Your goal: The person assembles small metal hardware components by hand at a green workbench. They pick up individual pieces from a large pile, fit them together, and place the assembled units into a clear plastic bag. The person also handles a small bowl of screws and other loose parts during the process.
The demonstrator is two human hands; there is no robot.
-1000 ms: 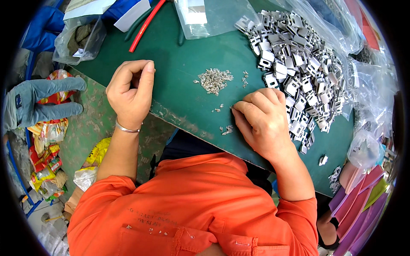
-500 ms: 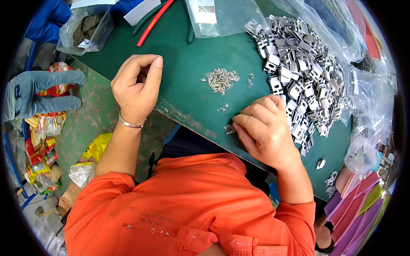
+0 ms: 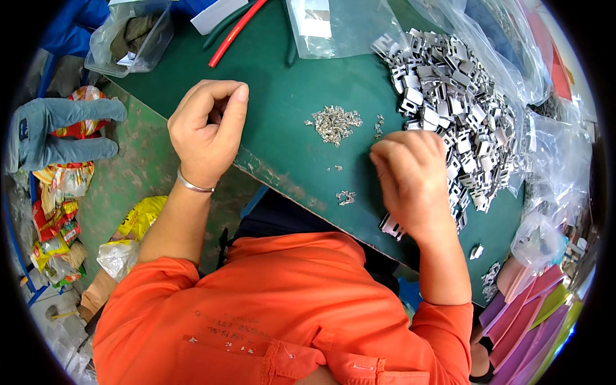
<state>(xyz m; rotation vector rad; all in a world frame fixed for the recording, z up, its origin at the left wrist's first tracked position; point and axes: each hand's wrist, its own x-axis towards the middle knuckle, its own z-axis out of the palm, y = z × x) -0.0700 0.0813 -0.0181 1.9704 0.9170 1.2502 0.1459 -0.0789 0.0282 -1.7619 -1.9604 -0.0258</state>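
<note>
My left hand (image 3: 208, 131) hovers over the near-left edge of the green table (image 3: 282, 96), fingers curled in toward the thumb, with nothing visible in it. My right hand (image 3: 414, 183) is blurred, knuckles up and fingers curled down, beside a big heap of small metal brackets (image 3: 455, 96). One metal bracket (image 3: 391, 226) shows just under the heel of that hand at the table edge; whether the hand holds it I cannot tell. A small pile of tiny silver screws (image 3: 335, 122) lies between the hands, with a few loose ones (image 3: 346, 197) nearer me.
Clear plastic bags (image 3: 327, 25) and a red tube (image 3: 234, 32) lie at the far side. A bag of dark parts (image 3: 128, 38) sits far left. More bags (image 3: 545, 192) and coloured sheets (image 3: 532, 301) crowd the right. Grey gloves (image 3: 58, 131) and wrappers (image 3: 58, 205) lie on the floor.
My right hand has lifted from the table's near edge and shifted slightly toward the bracket heap, now blurred. A bracket now shows beneath it. My left hand stays curled near the left edge.
</note>
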